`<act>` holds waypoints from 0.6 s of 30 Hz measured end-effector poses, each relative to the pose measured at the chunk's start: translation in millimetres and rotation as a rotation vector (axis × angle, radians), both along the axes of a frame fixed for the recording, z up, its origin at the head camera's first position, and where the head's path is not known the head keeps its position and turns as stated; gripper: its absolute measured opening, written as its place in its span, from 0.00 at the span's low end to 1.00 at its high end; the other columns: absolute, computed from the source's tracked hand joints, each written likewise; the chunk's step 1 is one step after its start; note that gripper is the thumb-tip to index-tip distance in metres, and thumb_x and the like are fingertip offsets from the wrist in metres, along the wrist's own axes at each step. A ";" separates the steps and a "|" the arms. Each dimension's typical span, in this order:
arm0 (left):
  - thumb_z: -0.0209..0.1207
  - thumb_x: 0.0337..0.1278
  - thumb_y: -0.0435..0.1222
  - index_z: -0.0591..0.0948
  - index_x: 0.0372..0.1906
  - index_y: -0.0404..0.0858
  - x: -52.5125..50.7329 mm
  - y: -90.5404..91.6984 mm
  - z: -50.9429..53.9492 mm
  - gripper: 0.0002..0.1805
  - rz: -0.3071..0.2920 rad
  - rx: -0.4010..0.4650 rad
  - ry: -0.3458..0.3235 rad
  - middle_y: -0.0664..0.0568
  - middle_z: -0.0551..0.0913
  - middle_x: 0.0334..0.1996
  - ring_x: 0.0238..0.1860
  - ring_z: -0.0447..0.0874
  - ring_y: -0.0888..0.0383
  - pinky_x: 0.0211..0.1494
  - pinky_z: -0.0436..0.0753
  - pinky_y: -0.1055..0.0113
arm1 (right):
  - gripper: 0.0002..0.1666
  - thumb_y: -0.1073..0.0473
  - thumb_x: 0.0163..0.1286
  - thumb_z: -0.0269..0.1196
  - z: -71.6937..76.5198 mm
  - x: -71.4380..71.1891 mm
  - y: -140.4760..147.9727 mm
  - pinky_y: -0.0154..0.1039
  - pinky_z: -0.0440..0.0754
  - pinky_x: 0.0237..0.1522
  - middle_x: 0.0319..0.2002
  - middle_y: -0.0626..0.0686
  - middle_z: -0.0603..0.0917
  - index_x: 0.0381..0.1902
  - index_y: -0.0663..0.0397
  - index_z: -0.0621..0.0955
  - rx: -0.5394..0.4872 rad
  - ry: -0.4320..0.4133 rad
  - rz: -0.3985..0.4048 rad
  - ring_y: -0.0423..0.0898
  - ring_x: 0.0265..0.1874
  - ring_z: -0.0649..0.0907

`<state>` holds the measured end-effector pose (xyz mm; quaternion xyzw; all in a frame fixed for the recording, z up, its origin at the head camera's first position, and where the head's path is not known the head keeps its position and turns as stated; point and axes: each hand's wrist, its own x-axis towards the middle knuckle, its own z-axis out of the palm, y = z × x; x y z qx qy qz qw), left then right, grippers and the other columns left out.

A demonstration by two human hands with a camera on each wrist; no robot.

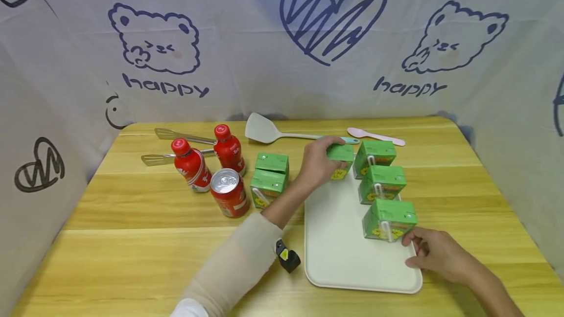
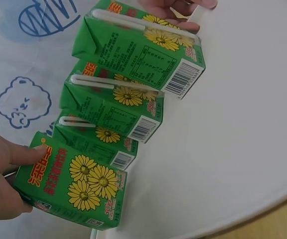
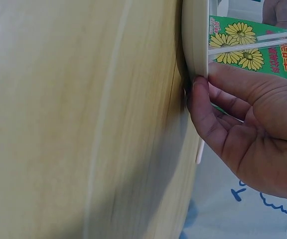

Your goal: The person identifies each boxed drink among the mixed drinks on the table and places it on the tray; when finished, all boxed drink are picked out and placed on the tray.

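Note:
My left hand (image 1: pixel 318 163) grips a green drink carton (image 1: pixel 340 161) at the far left part of the cream tray (image 1: pixel 339 258). Thumb and fingers pinch the carton (image 2: pixel 76 181) at its top end in the left wrist view. Three more green cartons stand in a column along the tray's right side: a near one (image 1: pixel 389 219), a middle one (image 1: pixel 382 184) and a far one (image 1: pixel 374 158). My right hand (image 1: pixel 440 254) pinches the tray's right rim, thumb and fingers on it in the right wrist view (image 3: pixel 255 117).
Left of the tray stand two green cartons (image 1: pixel 270 180), a red can (image 1: pixel 229 194) and two red bottles (image 1: pixel 191 165). Behind them lie two metal spatulas (image 1: pixel 176 135). A white-headed spatula (image 1: pixel 264 131) and a pink spoon (image 1: pixel 376 136) lie at the back.

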<state>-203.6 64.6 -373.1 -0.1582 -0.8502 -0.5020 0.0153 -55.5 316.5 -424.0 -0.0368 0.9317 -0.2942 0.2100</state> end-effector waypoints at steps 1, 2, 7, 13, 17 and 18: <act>0.72 0.38 0.26 0.82 0.49 0.37 -1.0 0.9 -0.8 0.25 0.008 0.005 -0.006 0.46 0.82 0.53 0.53 0.80 0.52 0.51 0.81 0.66 | 0.19 0.61 0.50 0.73 -0.1 0.1 0.3 0.31 0.70 0.24 0.26 0.49 0.73 0.38 0.56 0.78 -0.002 0.001 0.000 0.38 0.24 0.71; 0.72 0.38 0.26 0.82 0.49 0.37 -2.0 1.6 -1.7 0.25 0.016 0.009 -0.012 0.46 0.82 0.53 0.54 0.79 0.51 0.52 0.80 0.66 | 0.19 0.61 0.50 0.73 -0.3 0.2 0.5 0.31 0.70 0.24 0.26 0.49 0.73 0.38 0.56 0.78 -0.004 0.000 -0.001 0.38 0.24 0.71; 0.71 0.39 0.25 0.82 0.49 0.38 -6.5 1.7 -6.4 0.25 0.045 0.029 -0.039 0.46 0.82 0.53 0.55 0.79 0.51 0.54 0.80 0.65 | 0.19 0.61 0.51 0.73 -0.1 0.3 -0.3 0.31 0.70 0.24 0.27 0.49 0.73 0.39 0.57 0.78 -0.011 -0.013 -0.010 0.38 0.24 0.71; 0.70 0.42 0.26 0.81 0.52 0.39 -12.7 0.6 -5.7 0.26 0.023 0.028 -0.108 0.46 0.81 0.55 0.53 0.79 0.50 0.51 0.80 0.65 | 0.18 0.62 0.51 0.72 0.7 0.9 -1.7 0.31 0.71 0.23 0.26 0.49 0.72 0.39 0.57 0.78 -0.023 -0.015 -0.017 0.39 0.24 0.71; 0.68 0.45 0.26 0.79 0.56 0.40 -17.0 0.3 -1.4 0.27 -0.008 -0.039 -0.139 0.46 0.79 0.57 0.55 0.78 0.50 0.55 0.79 0.63 | 0.18 0.62 0.50 0.73 1.0 1.7 -1.7 0.31 0.70 0.22 0.26 0.49 0.72 0.38 0.57 0.78 -0.018 -0.006 -0.012 0.38 0.23 0.71; 0.68 0.47 0.27 0.79 0.56 0.40 -17.8 0.2 -0.5 0.27 -0.018 -0.062 -0.142 0.46 0.78 0.58 0.56 0.77 0.50 0.56 0.78 0.62 | 0.18 0.62 0.50 0.73 0.9 1.8 -1.6 0.30 0.70 0.22 0.26 0.49 0.72 0.38 0.57 0.78 -0.018 -0.004 -0.010 0.38 0.23 0.71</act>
